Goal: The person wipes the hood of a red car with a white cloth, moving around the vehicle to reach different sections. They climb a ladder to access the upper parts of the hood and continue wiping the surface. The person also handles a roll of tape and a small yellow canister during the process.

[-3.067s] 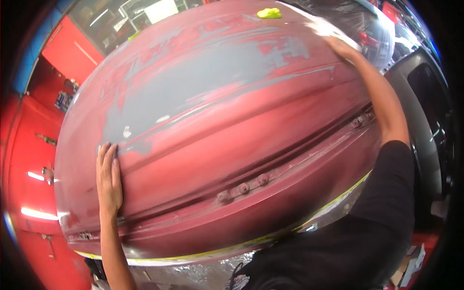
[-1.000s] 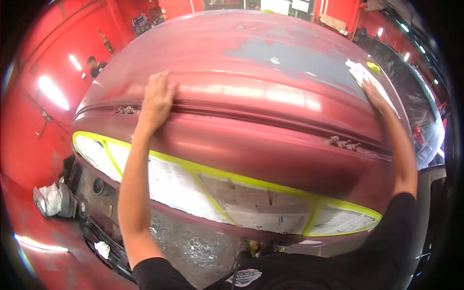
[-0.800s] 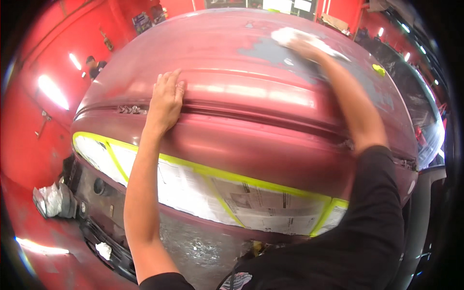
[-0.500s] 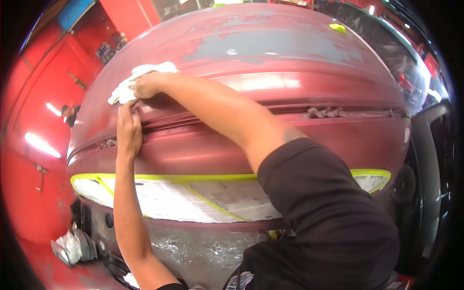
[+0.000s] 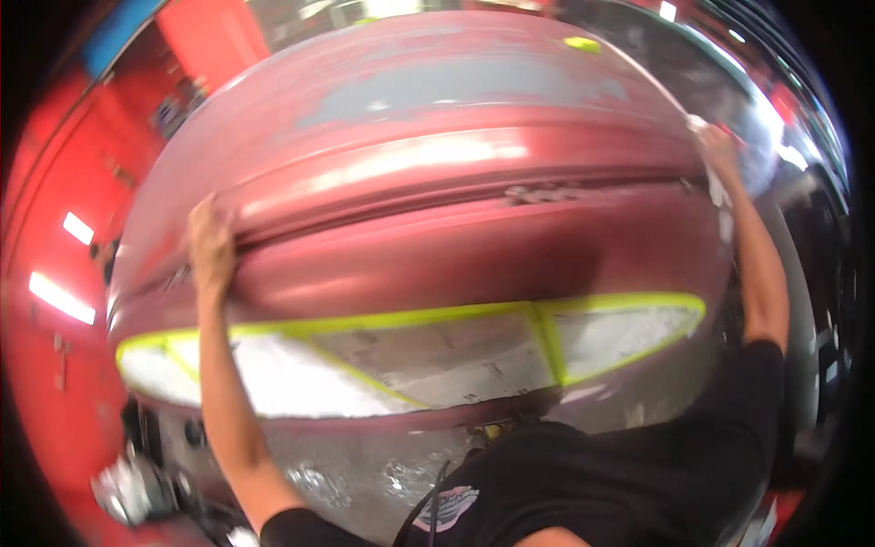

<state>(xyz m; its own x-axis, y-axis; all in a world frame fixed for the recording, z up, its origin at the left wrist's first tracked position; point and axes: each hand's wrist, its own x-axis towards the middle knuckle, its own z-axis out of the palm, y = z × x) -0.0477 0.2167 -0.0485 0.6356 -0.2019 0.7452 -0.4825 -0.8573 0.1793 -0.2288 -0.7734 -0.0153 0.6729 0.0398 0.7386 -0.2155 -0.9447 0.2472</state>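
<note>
A dull red car body panel point(image 5: 437, 228) spreads in front of me, patched with grey on its upper part and crossed by a dark seam. At the left end of that seam rests my left hand point(image 5: 212, 248), fingers laid against the panel and nothing seen in it; motion blurs it somewhat. My right hand point(image 5: 720, 153) is stretched far out to the panel's right edge. It is closed on a white cloth point(image 5: 697, 122), of which only a small bit shows.
Paper masking edged with yellow-green tape point(image 5: 428, 314) covers the strip below the panel. A yellow-green piece point(image 5: 581, 44) lies on top. A dark vehicle point(image 5: 802, 301) stands close at right; a red wall point(image 5: 46, 356) with bright lamps is at left.
My right hand has swept the white cloth from the panel's left side to its far right edge. The left hand stays near the seam's left end. The view has shifted slightly.
</note>
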